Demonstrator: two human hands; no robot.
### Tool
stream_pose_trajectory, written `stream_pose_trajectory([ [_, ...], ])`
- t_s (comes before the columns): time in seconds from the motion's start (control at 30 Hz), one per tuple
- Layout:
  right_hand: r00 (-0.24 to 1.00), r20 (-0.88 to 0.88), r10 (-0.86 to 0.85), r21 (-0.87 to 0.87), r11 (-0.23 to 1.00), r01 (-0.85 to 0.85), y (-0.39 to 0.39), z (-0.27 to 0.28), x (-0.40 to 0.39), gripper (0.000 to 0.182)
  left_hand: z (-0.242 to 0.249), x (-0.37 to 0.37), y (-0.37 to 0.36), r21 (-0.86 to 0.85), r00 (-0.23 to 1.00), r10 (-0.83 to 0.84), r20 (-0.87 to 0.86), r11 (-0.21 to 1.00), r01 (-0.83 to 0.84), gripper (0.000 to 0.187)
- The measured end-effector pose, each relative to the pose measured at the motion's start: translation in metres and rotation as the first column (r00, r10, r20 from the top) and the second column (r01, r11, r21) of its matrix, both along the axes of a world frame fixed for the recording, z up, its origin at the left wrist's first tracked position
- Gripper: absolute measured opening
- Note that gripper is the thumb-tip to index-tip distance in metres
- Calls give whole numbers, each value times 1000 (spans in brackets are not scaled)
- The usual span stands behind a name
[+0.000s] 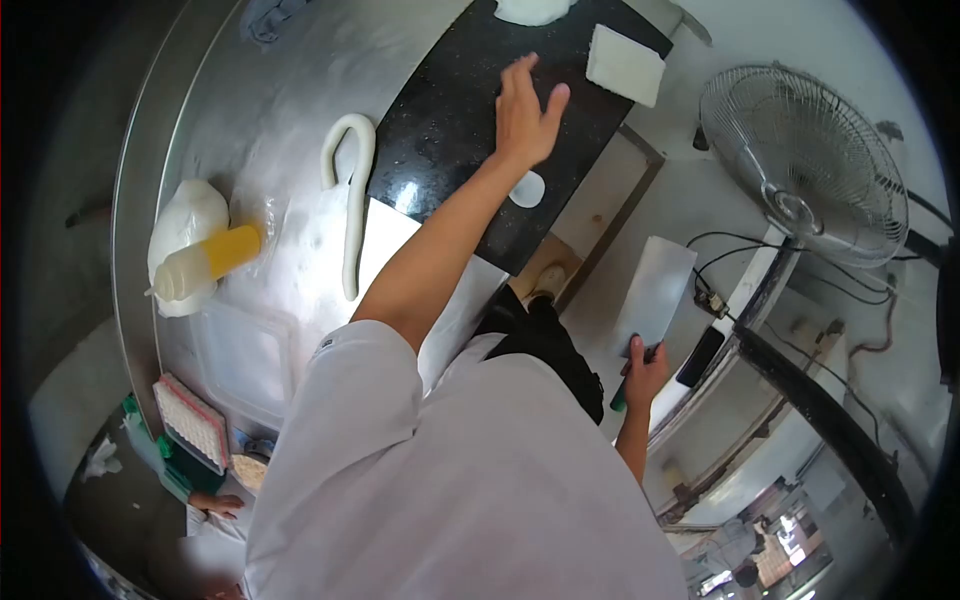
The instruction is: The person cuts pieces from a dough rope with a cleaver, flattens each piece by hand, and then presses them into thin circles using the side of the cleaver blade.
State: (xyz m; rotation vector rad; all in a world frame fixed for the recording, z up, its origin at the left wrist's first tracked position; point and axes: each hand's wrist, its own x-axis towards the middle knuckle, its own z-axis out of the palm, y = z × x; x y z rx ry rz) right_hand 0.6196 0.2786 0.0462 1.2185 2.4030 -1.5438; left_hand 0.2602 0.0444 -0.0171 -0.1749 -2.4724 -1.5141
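Note:
My left hand (522,122) is stretched over the black work board (430,130), fingers apart and holding nothing. Beside its wrist lies a small flat white round (527,190), which looks like dough. A white rectangular slab (625,66) sits at the board's far right edge, and a pale dough lump (535,10) is cut off by the top of the view. My right hand (646,372), away from the board on the right, grips a broad-bladed cleaver (655,290) by its handle, blade pointing up. A long dough rope (354,220), hooked at one end, lies on the metal just left of the board.
On the steel table (290,90) are a squeeze bottle of yellow liquid (210,262), a white bag (190,215) and a clear plastic container (243,360). A large fan (805,165) stands to the right. Another person's hand (217,503) shows at lower left, near a filled tray (190,422).

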Motion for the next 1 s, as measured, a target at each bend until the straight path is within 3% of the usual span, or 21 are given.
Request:
stream_pose_trajectory([
  [0.03, 1000, 17, 19, 13, 1000, -20, 2, 1, 1, 31, 11, -1, 1, 87, 995, 78, 58, 993, -83, 72],
  [0.07, 999, 28, 44, 26, 999, -45, 5, -1, -1, 32, 16, 9, 8, -177, 988, 147, -54, 972, -154, 73],
  [0.1, 999, 25, 39, 20, 999, -39, 8, -3, -1, 32, 12, 25, 9, -183, 988, 141, -57, 972, -149, 73],
  [0.13, 998, 43, 45, 31, 998, -46, 11, -6, 3, 32, 0, 45, 8, -423, 991, -46, -124, 906, -11, 74],
  [0.17, 997, 61, 51, 43, 998, -54, 13, -7, 7, 32, -5, 56, 6, -640, 960, -241, -144, 762, 96, 74],
  [0.23, 994, 95, 46, 31, 998, -49, 14, -2, -2, 34, -9, 30, 5, -613, 937, -322, -138, 770, 174, 71],
  [0.27, 987, 147, 60, 19, 998, -64, 14, 3, -5, 36, -18, 9, 3, -196, 962, -225, -154, 961, 193, 72],
  [0.3, 988, 145, 54, 13, 998, -57, 17, 1, -10, 36, -21, -3, -4, 256, 985, -127, -120, 954, 154, 74],
  [0.37, 938, 207, 279, 104, 947, -304, 15, -12, -37, 39, 28, -27, -30, 324, 992, 40, 120, 943, -77, 71],
  [0.43, 909, -5, 417, 14, 909, -417, -6, -10, -89, 42, 56, -22, -39, 280, 996, 74, 53, 956, -86, 73],
  [0.5, 776, -51, 629, -5, 777, -630, -25, -17, -146, 43, 69, 0, -29, 2, 996, 49, -76, 999, -49, 76],
  [0.53, 764, -68, 642, -14, 765, -644, -29, -31, -175, 43, 66, 22, -21, -204, 997, -17, -76, 979, 1, 81],
  [0.6, 509, 78, 857, -31, 512, -858, -43, -59, -209, 46, 11, 67, -19, -600, 981, -188, 51, 779, 181, 91],
  [0.63, 499, 63, 864, -44, 502, -864, -49, -55, -214, 46, -17, 81, -25, -746, 948, -264, 179, 591, 305, 96],
  [0.7, 408, 212, 888, 79, 400, -913, -50, -37, -239, 57, -4, 86, -19, -774, 946, -132, 295, 549, 317, 101],
  [0.77, 418, 217, 882, 89, 409, -908, -50, -38, -234, 64, 8, 77, -17, -754, 917, -158, 365, 528, 391, 100],
  [0.83, 460, 217, 861, 137, 440, -887, -49, -45, -243, 72, 9, 46, -12, -758, 905, -287, 314, 499, 421, 98],
  [0.93, 517, 235, 823, 187, 483, -855, -52, -61, -249, 82, 1, 20, -11, -761, 919, -328, 219, 532, 371, 102],
  [1.0, 548, 135, 825, 161, 528, -834, -57, -59, -270, 82, -3, -10, -14, -758, 920, -359, 158, 553, 346, 103],
])
